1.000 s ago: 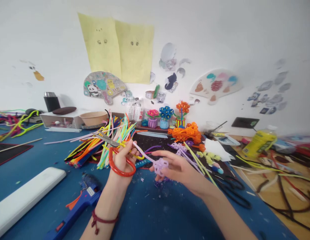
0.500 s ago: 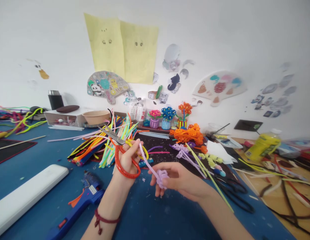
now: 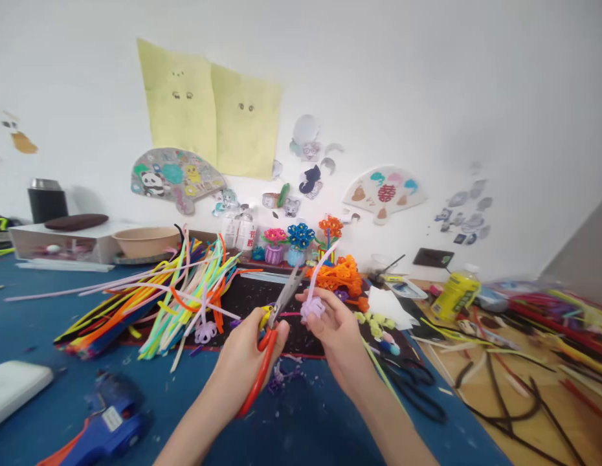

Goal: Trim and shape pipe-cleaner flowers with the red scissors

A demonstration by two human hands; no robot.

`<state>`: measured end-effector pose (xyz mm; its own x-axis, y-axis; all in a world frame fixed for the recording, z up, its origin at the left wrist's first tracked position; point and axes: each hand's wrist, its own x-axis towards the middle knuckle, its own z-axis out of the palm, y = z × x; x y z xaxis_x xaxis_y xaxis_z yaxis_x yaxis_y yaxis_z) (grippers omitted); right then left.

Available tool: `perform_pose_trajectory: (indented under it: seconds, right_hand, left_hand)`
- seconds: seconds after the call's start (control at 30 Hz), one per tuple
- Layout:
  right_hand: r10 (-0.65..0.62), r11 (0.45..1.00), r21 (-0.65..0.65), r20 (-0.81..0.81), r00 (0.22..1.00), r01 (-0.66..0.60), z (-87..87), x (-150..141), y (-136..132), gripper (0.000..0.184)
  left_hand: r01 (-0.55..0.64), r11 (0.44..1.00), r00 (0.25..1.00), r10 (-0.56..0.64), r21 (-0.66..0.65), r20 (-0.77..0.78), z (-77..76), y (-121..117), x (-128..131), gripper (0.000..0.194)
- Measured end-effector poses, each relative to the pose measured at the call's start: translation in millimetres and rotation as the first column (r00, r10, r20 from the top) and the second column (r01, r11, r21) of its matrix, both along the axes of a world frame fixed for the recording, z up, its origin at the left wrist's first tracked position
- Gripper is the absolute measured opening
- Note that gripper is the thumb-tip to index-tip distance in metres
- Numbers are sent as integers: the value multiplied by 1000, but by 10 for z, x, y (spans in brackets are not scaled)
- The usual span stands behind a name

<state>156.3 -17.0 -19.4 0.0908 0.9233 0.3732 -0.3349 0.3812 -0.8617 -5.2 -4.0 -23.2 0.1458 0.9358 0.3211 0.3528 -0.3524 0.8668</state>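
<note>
My left hand [image 3: 247, 353] is closed around the red and yellow handles of a pair of scissors [image 3: 274, 327], whose grey blades point up and to the right. My right hand [image 3: 333, 327] pinches a small lilac pipe-cleaner flower [image 3: 312, 308] with a pale stem sticking upward, just right of the blade tips. Both hands hover above a black mat [image 3: 252, 298] on the blue table [image 3: 311, 427].
A heap of coloured pipe cleaners [image 3: 165, 294] lies to the left, a blue glue gun [image 3: 104, 424] at lower left. Black scissors [image 3: 412, 388] lie to the right. Orange pipe-cleaner pieces [image 3: 340, 275], small flower pots [image 3: 301, 236], a yellow bottle [image 3: 456, 291] and a bowl [image 3: 143, 241] stand behind.
My left hand turned the scissors so the blades point toward the flower. My right hand lifted the lilac flower up to the blades. The camera view shifted to the right.
</note>
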Motion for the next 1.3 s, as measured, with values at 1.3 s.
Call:
perform_pose_trajectory:
  seconds: [1.3]
  right_hand:
    - [-175, 982, 121, 316, 932, 143, -10, 4, -41, 97]
  left_hand:
    - [-71, 990, 808, 127, 120, -575, 122, -107, -10, 30]
